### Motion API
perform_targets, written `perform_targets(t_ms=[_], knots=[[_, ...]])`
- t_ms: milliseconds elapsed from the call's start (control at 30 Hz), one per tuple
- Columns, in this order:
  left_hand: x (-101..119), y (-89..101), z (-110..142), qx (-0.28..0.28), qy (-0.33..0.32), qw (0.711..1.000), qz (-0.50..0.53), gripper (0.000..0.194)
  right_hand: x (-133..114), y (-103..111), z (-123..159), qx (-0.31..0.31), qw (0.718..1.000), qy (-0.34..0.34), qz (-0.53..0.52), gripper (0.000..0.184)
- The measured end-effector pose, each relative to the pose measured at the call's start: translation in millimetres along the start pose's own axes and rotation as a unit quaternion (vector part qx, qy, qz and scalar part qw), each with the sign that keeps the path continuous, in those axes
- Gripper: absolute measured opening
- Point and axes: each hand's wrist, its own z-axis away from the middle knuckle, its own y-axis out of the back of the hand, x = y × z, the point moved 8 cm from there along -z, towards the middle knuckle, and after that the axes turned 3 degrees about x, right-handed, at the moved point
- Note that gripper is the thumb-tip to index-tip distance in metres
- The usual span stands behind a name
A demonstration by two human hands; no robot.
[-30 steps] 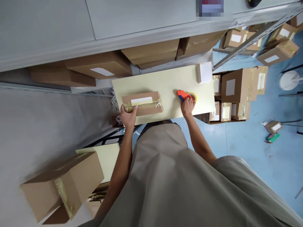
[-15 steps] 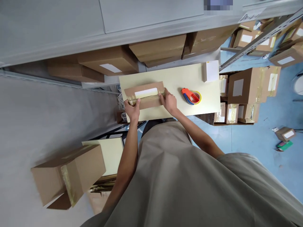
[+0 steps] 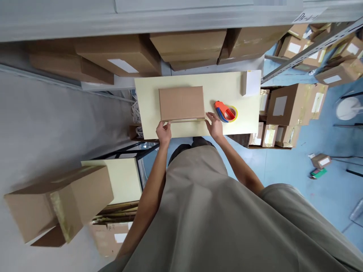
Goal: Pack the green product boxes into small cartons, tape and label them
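A small cardboard box (image 3: 181,102) lies on the pale yellow tabletop (image 3: 195,130), plain brown face up, with a thin strip of white showing along its near side. At its near left corner, my left hand (image 3: 163,132) has thumb and fingers closed on the edge. My right hand (image 3: 214,125) is by the near right corner with its fingers apart; whether the fingertips touch the cardboard is hard to tell. Just beyond the right hand sits a red and blue tape dispenser (image 3: 226,111) with a yellow-edged roll.
A white box (image 3: 252,83) stands at the table's far right. Large cartons (image 3: 188,47) fill the grey shelf behind. To the right are stacked labelled boxes (image 3: 282,104). An open carton (image 3: 82,196) rests at lower left beside a second pale board (image 3: 124,179).
The box has been turned over toward me: its taped, labelled face was up, and a plain face is now up. My right hand has loosened its fingers and moved slightly right.
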Motion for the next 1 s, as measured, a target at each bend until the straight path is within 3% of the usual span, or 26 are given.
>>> perform_targets(t_ms=[133, 267, 400, 467, 533, 600, 667, 767, 867, 933, 1000], knots=[[-9, -18.0, 28, -0.011, 0.037, 0.999, 0.022, 0.04, 41, 24, 0, 0.047, 0.982, -0.117, 0.141, 0.051], [-18, -42.9, 67, -0.038, 0.088, 0.995, 0.03, 0.067, 65, 29, -21, 0.024, 0.967, -0.16, 0.197, 0.047], [-8, -76.0, 116, -0.093, 0.048, 0.99, 0.096, 0.054, 72, 30, -29, -0.006, 0.972, -0.15, 0.18, 0.039], [3, -94.1, 143, -0.129, 0.023, 0.981, 0.141, 0.042, 69, 33, -14, -0.01, 0.985, -0.146, 0.086, 0.037], [19, -109.8, 168, -0.161, -0.005, 0.972, 0.171, 0.033, 63, 31, 12, -0.031, 0.984, -0.149, -0.092, 0.042], [35, -119.6, 189, -0.175, -0.035, 0.968, 0.179, 0.028, 53, 24, 46, -0.077, 0.95, -0.153, -0.262, 0.054], [49, -121.4, 205, -0.166, -0.067, 0.969, 0.172, 0.025, 44, 19, 78, -0.115, 0.917, -0.155, -0.349, 0.062], [53, -117.4, 225, -0.154, -0.095, 0.97, 0.163, 0.023, 42, 19, 112, -0.135, 0.906, -0.161, -0.367, 0.066], [40, -119.6, 245, -0.208, -0.08, 0.959, 0.173, 0.024, 48, 24, 131, -0.173, 0.919, -0.156, -0.319, 0.071], [29, -119.6, 255, -0.236, -0.059, 0.951, 0.192, 0.031, 52, 31, 138, -0.209, 0.928, -0.132, -0.278, 0.073], [16, -110.5, 259, -0.206, -0.022, 0.953, 0.221, 0.048, 52, 40, 143, -0.253, 0.932, -0.088, -0.242, 0.073]])
